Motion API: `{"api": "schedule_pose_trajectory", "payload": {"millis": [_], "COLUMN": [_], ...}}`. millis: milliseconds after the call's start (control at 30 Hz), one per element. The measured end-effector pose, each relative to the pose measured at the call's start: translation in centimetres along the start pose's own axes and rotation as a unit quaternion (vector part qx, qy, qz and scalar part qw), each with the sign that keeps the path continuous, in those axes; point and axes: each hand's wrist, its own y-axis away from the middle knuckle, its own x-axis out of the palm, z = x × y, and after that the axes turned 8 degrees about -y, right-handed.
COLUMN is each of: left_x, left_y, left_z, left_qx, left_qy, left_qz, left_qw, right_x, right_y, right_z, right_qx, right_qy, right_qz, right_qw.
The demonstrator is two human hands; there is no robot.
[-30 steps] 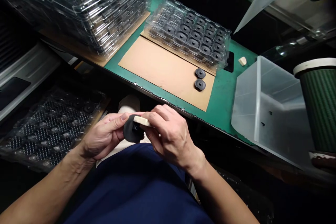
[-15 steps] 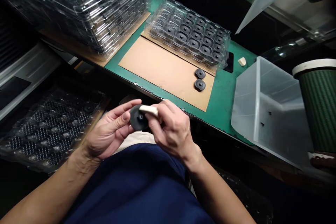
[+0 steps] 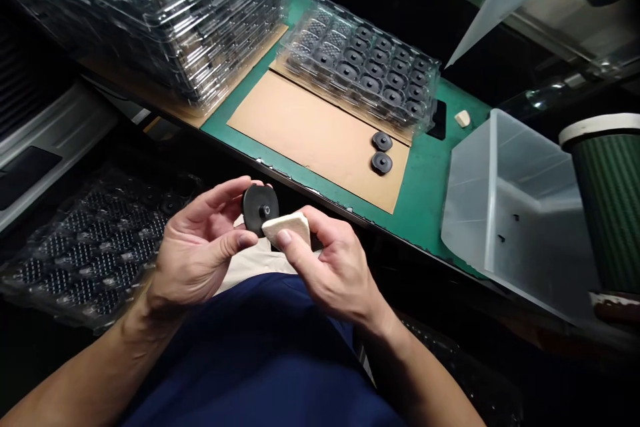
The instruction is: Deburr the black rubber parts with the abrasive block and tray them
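Note:
Held up in my left hand (image 3: 200, 247) is a black round disc (image 3: 255, 203) with a short stem at its centre; the thumb and fingers grip its edge. Between the thumb and fingers of my right hand (image 3: 335, 257) is a cream-coloured flat pad (image 3: 290, 227), its tip against the disc beside the stem. Both hands are in front of the bench edge, above my lap. Two similar black discs (image 3: 383, 151) lie on the cardboard sheet (image 3: 305, 127) on the bench.
A clear plastic tray (image 3: 360, 67) partly filled with black discs stands behind the cardboard. Tall stacked trays (image 3: 200, 33) are at left, another tray (image 3: 90, 253) lower left. A translucent bin (image 3: 470, 193) stands at right, with a small cream piece (image 3: 463, 119) and phone (image 3: 440, 120) nearby.
The disc has been tilted more upright in my left hand. My right hand has turned, and the pad has shifted from the disc's upper side to below the stem.

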Motion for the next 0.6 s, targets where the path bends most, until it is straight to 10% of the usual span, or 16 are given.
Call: {"api": "schedule_pose_trajectory", "payload": {"millis": [267,600], "left_x": [-1.2,-2.3], "left_y": [-0.2,-0.3], "left_z": [0.1,0.4], "left_qx": [-0.097,-0.223], "left_qy": [0.047,0.084], "left_qz": [0.052,0.122], "left_qw": [0.993,0.964], "right_x": [-0.2,-0.7], "right_y": [-0.6,-0.2], "right_z": [-2.1,-1.4], "right_qx": [-0.109,-0.158], "right_qy": [0.188,0.256], "right_qz": [-0.069,0.015], "right_qw": [0.974,0.953]}}
